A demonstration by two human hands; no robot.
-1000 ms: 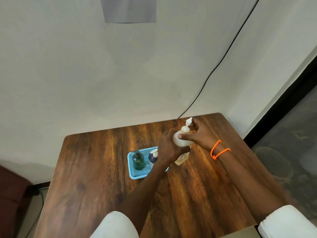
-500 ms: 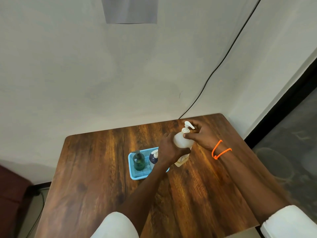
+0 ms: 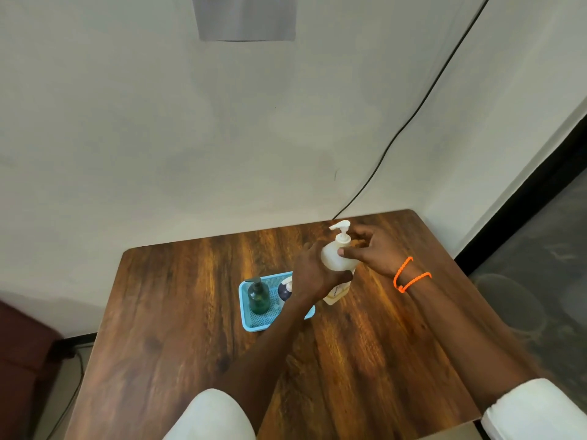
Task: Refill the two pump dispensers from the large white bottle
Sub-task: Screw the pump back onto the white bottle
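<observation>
The large white bottle [image 3: 336, 258] stands upright on the wooden table [image 3: 190, 328], its white pump head on top. My left hand [image 3: 313, 274] grips the bottle's body from the left. My right hand [image 3: 376, 249] holds its shoulder just under the pump collar, thumb across the front and fingers behind the neck. Left of the bottle, a blue mesh tray [image 3: 254, 325] holds a dark green pump dispenser [image 3: 259, 296] and a dark blue pump dispenser [image 3: 285, 289] with a white pump, partly hidden by my left wrist.
The table stands against a pale wall. A black cable [image 3: 413, 115] runs down the wall to the table's back edge. A dark red seat [image 3: 22, 360] stands at the lower left, and grey floor [image 3: 540, 265] lies to the right.
The pump head has turned, its spout swinging from the right round to point left. My right hand has shifted its fingers around the neck. The bottle and my left hand stay in place.
</observation>
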